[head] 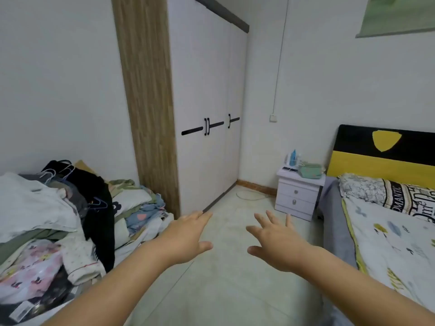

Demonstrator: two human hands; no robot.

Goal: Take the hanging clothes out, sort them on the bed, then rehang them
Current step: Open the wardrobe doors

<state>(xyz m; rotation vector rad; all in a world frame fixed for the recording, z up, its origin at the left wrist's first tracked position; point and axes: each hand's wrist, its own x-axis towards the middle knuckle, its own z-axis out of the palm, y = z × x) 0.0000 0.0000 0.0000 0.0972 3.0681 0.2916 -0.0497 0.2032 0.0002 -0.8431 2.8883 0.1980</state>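
A tall white wardrobe (pixel 202 95) with black handles (pixel 206 126) stands ahead, all its doors closed. My left hand (pixel 188 236) and my right hand (pixel 275 243) are stretched out in front of me over the floor, fingers straight and spread, holding nothing. Both are well short of the wardrobe. The bed (pixel 395 241) with a patterned white cover lies at the right. At the left, a heap of clothes (pixel 70 208), some on hangers (pixel 61 171), lies piled up.
A white nightstand (pixel 297 196) with small items on it stands between the wardrobe and the bed's yellow and black headboard (pixel 381 158). A white cable (pixel 249 196) lies on the tiled floor (pixel 223 278) near the wardrobe's foot.
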